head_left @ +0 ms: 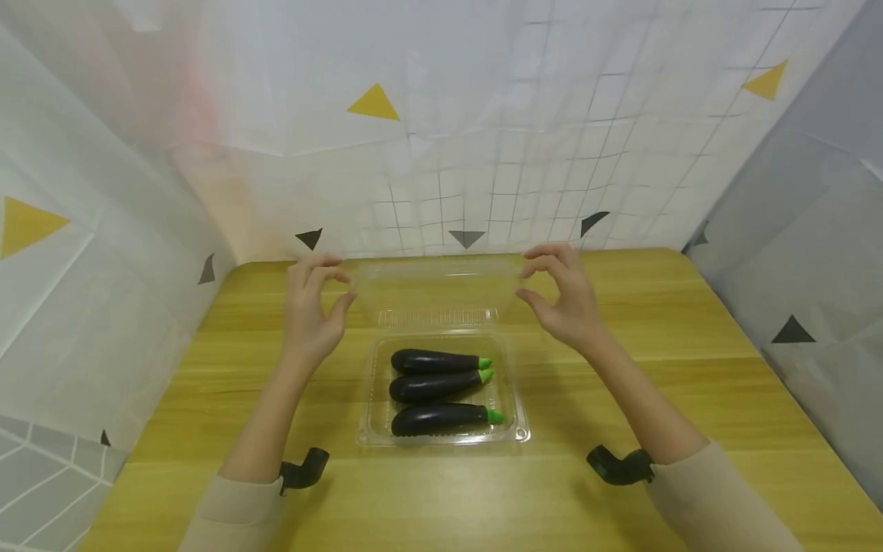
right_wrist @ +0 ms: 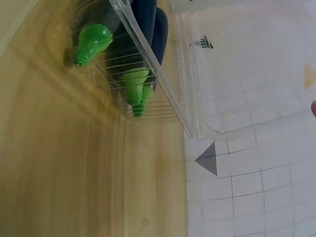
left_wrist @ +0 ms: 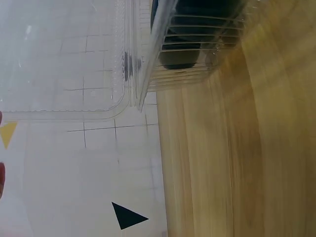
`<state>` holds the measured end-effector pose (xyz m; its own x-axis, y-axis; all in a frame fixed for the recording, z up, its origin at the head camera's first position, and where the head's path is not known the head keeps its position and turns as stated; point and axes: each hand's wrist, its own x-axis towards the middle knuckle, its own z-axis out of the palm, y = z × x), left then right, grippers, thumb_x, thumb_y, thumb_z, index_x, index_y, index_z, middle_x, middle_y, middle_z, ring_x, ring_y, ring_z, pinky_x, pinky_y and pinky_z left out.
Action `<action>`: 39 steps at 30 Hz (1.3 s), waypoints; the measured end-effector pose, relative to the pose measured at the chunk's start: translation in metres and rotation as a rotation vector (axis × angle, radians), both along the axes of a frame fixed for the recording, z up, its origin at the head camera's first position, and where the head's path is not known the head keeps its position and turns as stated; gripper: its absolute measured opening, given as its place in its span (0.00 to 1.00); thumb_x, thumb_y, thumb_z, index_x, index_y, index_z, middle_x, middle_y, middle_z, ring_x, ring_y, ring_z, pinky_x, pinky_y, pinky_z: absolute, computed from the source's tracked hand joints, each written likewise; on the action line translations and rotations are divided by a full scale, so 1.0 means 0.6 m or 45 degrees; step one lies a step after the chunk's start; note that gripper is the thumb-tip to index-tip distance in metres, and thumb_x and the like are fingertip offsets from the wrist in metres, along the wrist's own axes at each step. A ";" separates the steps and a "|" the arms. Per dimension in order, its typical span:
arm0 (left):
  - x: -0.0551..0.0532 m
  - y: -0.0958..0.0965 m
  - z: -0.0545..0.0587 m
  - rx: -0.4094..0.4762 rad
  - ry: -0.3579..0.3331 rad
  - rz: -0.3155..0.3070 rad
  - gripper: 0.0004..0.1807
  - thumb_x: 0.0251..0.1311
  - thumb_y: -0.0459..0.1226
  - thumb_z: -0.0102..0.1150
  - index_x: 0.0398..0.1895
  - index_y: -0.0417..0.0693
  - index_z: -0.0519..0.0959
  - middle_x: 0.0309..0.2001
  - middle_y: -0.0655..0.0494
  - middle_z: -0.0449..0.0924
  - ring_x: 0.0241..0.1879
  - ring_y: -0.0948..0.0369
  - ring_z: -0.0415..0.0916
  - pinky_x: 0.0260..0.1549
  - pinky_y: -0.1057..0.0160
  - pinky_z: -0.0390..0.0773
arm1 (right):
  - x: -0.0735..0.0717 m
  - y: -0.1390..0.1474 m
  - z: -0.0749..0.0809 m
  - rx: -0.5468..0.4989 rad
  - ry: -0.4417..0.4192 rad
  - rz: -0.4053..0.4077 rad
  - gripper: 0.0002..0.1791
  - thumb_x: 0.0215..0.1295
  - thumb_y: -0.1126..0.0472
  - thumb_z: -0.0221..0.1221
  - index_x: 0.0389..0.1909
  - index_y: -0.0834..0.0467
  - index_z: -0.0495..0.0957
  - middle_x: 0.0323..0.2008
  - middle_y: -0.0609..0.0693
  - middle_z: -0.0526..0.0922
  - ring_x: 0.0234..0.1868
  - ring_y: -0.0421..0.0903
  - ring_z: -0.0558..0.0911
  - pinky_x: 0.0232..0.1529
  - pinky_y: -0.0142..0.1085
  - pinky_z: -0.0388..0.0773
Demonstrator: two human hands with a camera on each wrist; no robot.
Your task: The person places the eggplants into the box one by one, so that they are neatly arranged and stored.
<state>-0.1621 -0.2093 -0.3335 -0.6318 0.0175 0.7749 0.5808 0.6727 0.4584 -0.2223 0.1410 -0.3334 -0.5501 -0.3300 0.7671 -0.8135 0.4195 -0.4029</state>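
Note:
A clear plastic clamshell box (head_left: 513, 406) lies on the table with its lid (head_left: 441, 291) raised behind it. Three dark eggplants with green stems, among them the front eggplant (head_left: 441, 418), lie side by side in the base. My left hand (head_left: 313, 307) holds the lid's left edge, thumb and fingers curved at its corner. At the opposite edge, my right hand (head_left: 562, 295) holds the lid likewise. In the left wrist view, fingertips (left_wrist: 1, 178) barely show at the frame's left edge. The right wrist view has one fingertip (right_wrist: 313, 108) beside the lid's rim.
The wooden table (head_left: 441, 491) reaches back to a white sheet wall (head_left: 276, 192) with grid lines and triangles. More sheeting stands on both sides. A black wrist mount (head_left: 306, 469) sits at the left cuff, and another mount (head_left: 621, 466) at the right.

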 end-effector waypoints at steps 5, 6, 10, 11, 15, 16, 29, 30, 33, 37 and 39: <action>0.026 -0.002 -0.006 -0.008 0.010 -0.045 0.15 0.45 0.18 0.67 0.31 0.39 0.75 0.51 0.42 0.75 0.55 0.45 0.65 0.54 0.52 0.65 | 0.026 0.008 0.001 0.016 0.002 0.057 0.18 0.42 0.79 0.70 0.30 0.58 0.76 0.47 0.58 0.77 0.52 0.58 0.69 0.52 0.44 0.64; 0.032 -0.003 -0.008 -0.008 0.005 -0.057 0.15 0.44 0.18 0.67 0.30 0.40 0.75 0.51 0.42 0.75 0.55 0.45 0.65 0.54 0.51 0.65 | 0.031 0.009 0.000 0.013 -0.003 0.070 0.18 0.42 0.79 0.70 0.29 0.57 0.77 0.46 0.58 0.77 0.52 0.57 0.70 0.51 0.43 0.64; 0.058 -0.007 -0.017 -0.011 -0.043 -0.099 0.16 0.43 0.18 0.68 0.28 0.43 0.75 0.51 0.43 0.75 0.54 0.46 0.65 0.52 0.52 0.64 | 0.053 0.015 -0.005 0.018 -0.017 0.121 0.18 0.40 0.79 0.70 0.27 0.55 0.78 0.45 0.57 0.78 0.51 0.57 0.70 0.50 0.40 0.62; 0.064 -0.008 -0.019 -0.020 -0.064 -0.101 0.16 0.43 0.18 0.68 0.27 0.44 0.74 0.51 0.44 0.75 0.54 0.46 0.65 0.52 0.53 0.65 | 0.058 0.017 -0.007 0.018 -0.016 0.131 0.19 0.39 0.79 0.71 0.26 0.54 0.79 0.45 0.57 0.78 0.50 0.57 0.70 0.50 0.39 0.62; 0.090 -0.011 -0.028 -0.040 -0.178 -0.122 0.17 0.44 0.20 0.70 0.28 0.46 0.74 0.52 0.45 0.75 0.55 0.46 0.65 0.53 0.51 0.65 | 0.078 0.020 -0.016 0.015 -0.018 0.159 0.20 0.36 0.78 0.72 0.26 0.52 0.79 0.44 0.57 0.79 0.48 0.56 0.71 0.47 0.37 0.61; 0.096 -0.011 -0.030 -0.037 -0.217 -0.127 0.17 0.44 0.21 0.70 0.28 0.47 0.74 0.52 0.45 0.74 0.56 0.47 0.64 0.53 0.50 0.65 | 0.083 0.021 -0.020 0.013 -0.026 0.166 0.21 0.36 0.78 0.73 0.25 0.52 0.79 0.44 0.57 0.79 0.48 0.56 0.70 0.47 0.37 0.61; 0.147 -0.012 -0.084 0.112 -0.463 -0.263 0.23 0.44 0.19 0.69 0.28 0.57 0.73 0.54 0.49 0.75 0.58 0.52 0.65 0.55 0.41 0.62 | 0.150 0.037 -0.072 0.108 -0.315 0.211 0.21 0.42 0.72 0.74 0.27 0.44 0.78 0.49 0.52 0.76 0.51 0.50 0.68 0.50 0.35 0.61; 0.150 -0.011 -0.088 0.117 -0.467 -0.265 0.23 0.44 0.19 0.69 0.27 0.58 0.73 0.54 0.50 0.75 0.58 0.52 0.65 0.55 0.41 0.62 | 0.155 0.038 -0.077 0.109 -0.328 0.213 0.21 0.41 0.72 0.74 0.27 0.45 0.78 0.49 0.52 0.76 0.51 0.50 0.68 0.50 0.35 0.61; 0.158 -0.009 -0.102 0.121 -0.475 -0.259 0.24 0.42 0.19 0.70 0.26 0.57 0.74 0.54 0.49 0.75 0.57 0.51 0.65 0.55 0.40 0.63 | 0.166 0.040 -0.092 0.106 -0.341 0.214 0.21 0.40 0.72 0.75 0.27 0.46 0.78 0.49 0.53 0.75 0.50 0.52 0.68 0.51 0.36 0.61; 0.168 -0.005 -0.126 0.118 -0.488 -0.234 0.24 0.38 0.16 0.69 0.25 0.54 0.73 0.52 0.44 0.75 0.56 0.48 0.65 0.53 0.37 0.64 | 0.180 0.042 -0.113 0.106 -0.336 0.196 0.21 0.37 0.74 0.75 0.26 0.48 0.78 0.48 0.56 0.75 0.50 0.54 0.67 0.51 0.37 0.61; 0.171 -0.004 -0.137 0.109 -0.494 -0.224 0.24 0.37 0.15 0.69 0.24 0.53 0.73 0.51 0.42 0.75 0.56 0.46 0.65 0.53 0.36 0.64 | 0.186 0.044 -0.123 0.116 -0.333 0.188 0.21 0.37 0.73 0.74 0.26 0.48 0.78 0.48 0.56 0.75 0.50 0.54 0.67 0.50 0.40 0.61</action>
<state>-0.0594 -0.2117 -0.4155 -0.8696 0.0967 0.4842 0.4570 0.5289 0.7151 -0.1105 0.1672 -0.4070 -0.6661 -0.4817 0.5695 -0.7419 0.3487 -0.5728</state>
